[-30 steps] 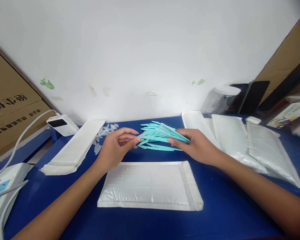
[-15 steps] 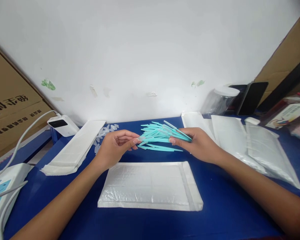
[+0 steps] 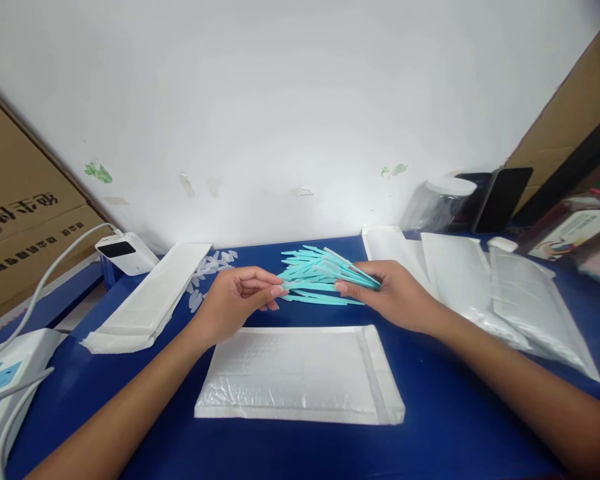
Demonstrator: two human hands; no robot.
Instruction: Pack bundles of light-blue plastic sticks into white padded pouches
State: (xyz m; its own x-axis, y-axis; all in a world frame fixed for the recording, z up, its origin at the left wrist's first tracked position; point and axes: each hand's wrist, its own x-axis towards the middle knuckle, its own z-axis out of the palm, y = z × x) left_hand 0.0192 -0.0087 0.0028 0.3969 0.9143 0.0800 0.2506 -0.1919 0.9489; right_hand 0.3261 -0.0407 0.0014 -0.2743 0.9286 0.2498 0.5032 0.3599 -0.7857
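Note:
My right hand (image 3: 400,293) is closed around a bundle of slim turquoise sticks that look like eyebrow razors (image 3: 313,268), fanned out toward the left. Thumb and forefinger of my left hand (image 3: 240,297) pinch the left end of one razor; the small tip between them is mostly hidden. A few razors lie low on the blue table under the bundle. Left of my left hand are scattered small translucent caps (image 3: 198,283). In front of both hands a white padded mailer (image 3: 300,377) lies flat.
Folded white mailers (image 3: 147,293) lie at left, near a white device with a dark screen (image 3: 123,249) and a power strip (image 3: 15,387). More padded mailers (image 3: 460,277) lie at right. Behind them stand a lidded clear jar (image 3: 437,203), a phone (image 3: 503,200) and a bottle (image 3: 573,230).
The fingers of my left hand have shifted slightly right and down at the razor's end. My right hand keeps its hold on the bundle, almost unmoved.

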